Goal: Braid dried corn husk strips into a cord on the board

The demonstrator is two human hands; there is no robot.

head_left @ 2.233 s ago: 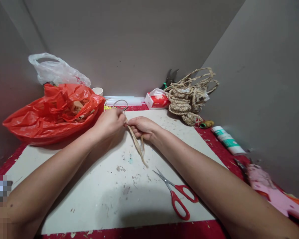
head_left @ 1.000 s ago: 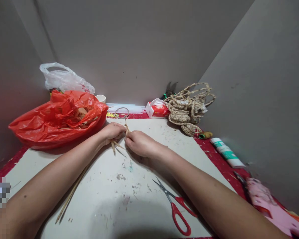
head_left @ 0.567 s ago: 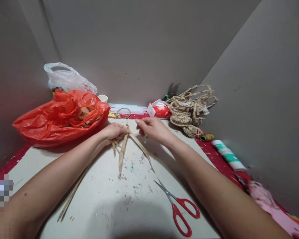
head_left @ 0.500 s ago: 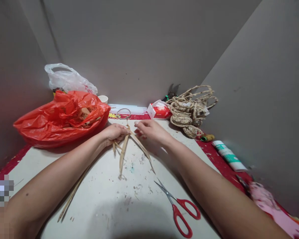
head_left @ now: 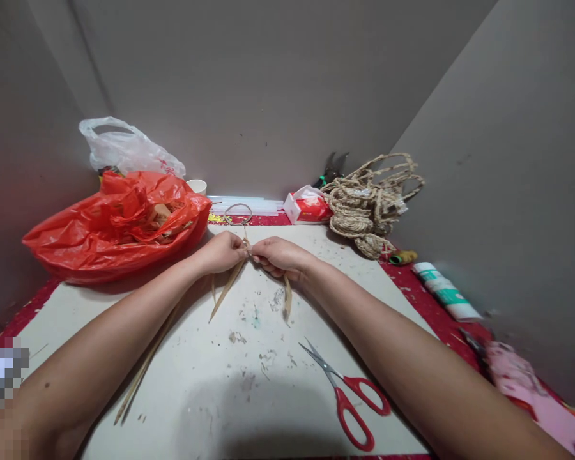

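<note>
**Tying dried strips at the ring**

While both hands meet over the middle of the table (head_left: 124, 358), the work sits right between them: a bundle of dried strips (head_left: 226, 289) pinched together just below a thin wire ring (head_left: 238, 213). The left hand (head_left: 219, 251) is curled closed on the bundle from the left, with strip ends fanning out beneath it. The right hand (head_left: 278, 255) is closed too, fingertips pressed to the same spot and 1 strip hanging below its palm. The 2 hands touch at the knot point.

Doing this step well likely means keeping the pinch tight and low on the strips, so nothing slips loose, and pulling evenly from both sides.

Red-handled scissors (head_left: 349, 399) lie open near the right forearm. A red plastic bag (head_left: 100, 227) sits at the left, and coiled rope pieces (head_left: 368, 201) at the back right.
</note>
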